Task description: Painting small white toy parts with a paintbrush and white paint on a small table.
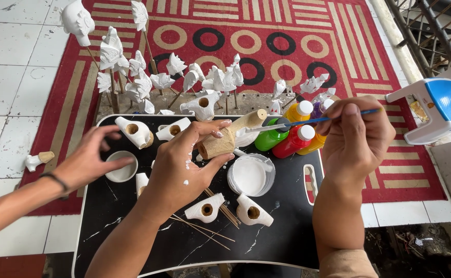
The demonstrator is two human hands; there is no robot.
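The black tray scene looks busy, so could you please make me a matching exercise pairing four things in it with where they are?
Things:
1. Paintbrush
2. Bare wooden figure
3. Small white bowl
4. White paint tub

Places:
a. under another person's hand
b. on the black tray, between the left and right forearms
c. held in the left hand
d. held in the right hand

Pairs: 1-d, 2-c, 3-a, 4-b

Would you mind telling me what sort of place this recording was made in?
Probably an informal craft workspace on a tiled floor: a low black tray table on a red patterned rug, paint bottles, and rows of white-painted figures on sticks drying behind it.
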